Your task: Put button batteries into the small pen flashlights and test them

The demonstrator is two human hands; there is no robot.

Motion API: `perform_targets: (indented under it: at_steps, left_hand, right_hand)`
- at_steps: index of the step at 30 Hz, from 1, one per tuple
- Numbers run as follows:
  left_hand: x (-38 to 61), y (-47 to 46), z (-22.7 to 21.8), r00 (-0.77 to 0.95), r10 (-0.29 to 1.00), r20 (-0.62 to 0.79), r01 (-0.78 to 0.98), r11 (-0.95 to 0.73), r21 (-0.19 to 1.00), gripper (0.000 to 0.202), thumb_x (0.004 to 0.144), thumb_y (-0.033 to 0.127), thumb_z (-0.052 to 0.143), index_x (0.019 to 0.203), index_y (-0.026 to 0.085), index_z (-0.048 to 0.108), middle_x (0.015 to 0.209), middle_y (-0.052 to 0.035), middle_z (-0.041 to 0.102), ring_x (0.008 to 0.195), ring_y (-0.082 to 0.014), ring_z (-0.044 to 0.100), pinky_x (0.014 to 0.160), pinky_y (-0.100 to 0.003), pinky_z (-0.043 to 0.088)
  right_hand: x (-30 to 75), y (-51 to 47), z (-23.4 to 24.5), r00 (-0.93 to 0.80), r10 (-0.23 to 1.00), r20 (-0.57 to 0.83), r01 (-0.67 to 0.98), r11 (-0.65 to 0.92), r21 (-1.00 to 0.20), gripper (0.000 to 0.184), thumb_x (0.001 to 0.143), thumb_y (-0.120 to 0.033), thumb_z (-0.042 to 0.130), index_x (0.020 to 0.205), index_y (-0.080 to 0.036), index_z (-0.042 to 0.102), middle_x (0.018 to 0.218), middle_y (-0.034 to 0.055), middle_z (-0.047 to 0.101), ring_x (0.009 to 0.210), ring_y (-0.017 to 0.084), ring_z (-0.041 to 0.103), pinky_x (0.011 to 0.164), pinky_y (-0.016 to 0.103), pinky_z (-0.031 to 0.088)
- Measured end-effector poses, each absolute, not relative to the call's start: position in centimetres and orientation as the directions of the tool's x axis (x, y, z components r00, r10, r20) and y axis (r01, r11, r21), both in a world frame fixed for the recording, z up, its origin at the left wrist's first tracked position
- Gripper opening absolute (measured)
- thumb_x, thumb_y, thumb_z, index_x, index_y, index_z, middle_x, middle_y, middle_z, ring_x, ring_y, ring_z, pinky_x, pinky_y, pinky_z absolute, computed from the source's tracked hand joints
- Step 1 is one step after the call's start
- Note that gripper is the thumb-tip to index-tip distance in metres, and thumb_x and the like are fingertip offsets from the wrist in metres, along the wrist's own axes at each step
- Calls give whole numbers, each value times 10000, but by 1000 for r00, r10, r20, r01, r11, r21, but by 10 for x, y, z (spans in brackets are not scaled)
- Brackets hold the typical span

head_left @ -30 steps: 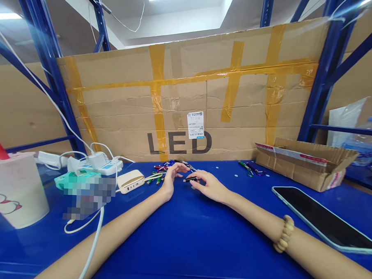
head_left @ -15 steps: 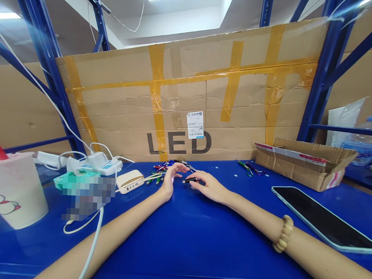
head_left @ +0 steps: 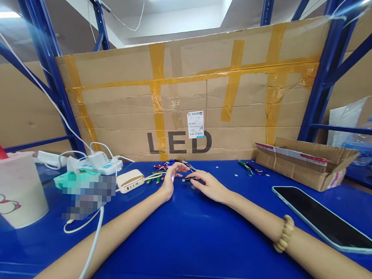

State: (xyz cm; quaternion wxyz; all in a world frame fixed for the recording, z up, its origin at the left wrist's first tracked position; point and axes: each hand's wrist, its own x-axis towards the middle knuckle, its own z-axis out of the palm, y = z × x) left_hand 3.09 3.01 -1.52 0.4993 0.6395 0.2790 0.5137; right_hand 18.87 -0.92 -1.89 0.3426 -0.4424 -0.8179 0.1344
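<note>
Over the smooth blue tabletop [head_left: 187, 246], the left hand [head_left: 171, 181] curves loosely spread and the right hand [head_left: 211, 186] pinches, near a heap of shiny multicoloured pieces [head_left: 161, 169], a small black, possibly metal-tipped rod [head_left: 188, 179] by one end, presumably to leave its tip free.

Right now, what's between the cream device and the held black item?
In the head view: a pale strap, part of a colourful pile, and the left hand.

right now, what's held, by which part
The right hand pinches a small black object by its right end; whether the left hand holds anything is unclear.
</note>
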Motion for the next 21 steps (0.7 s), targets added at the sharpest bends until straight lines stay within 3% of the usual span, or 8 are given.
perform_targets:
  at_steps: [14,21]
  left_hand:
    - [30,31,-17,322,866,383,-141,-356,924,334,755,367,267,784,166,532,913,-70,649,917,-215,558,774,-334,385]
    - [31,30,-18,319,859,401,-137,-377,916,323,763,365,263,790,169,518,916,-69,647,922,-213,558,781,-333,395]
  right_hand:
    - [189,-9,-17,-371,826,423,643,558,-525,272,846,-234,406,1017,-219,617,1093,47,602,1054,204,499,935,401,346]
    - [189,-9,-18,-421,779,465,612,623,-488,349,905,-273,272,1047,-231,589,1109,29,602,1066,170,506,937,349,353]
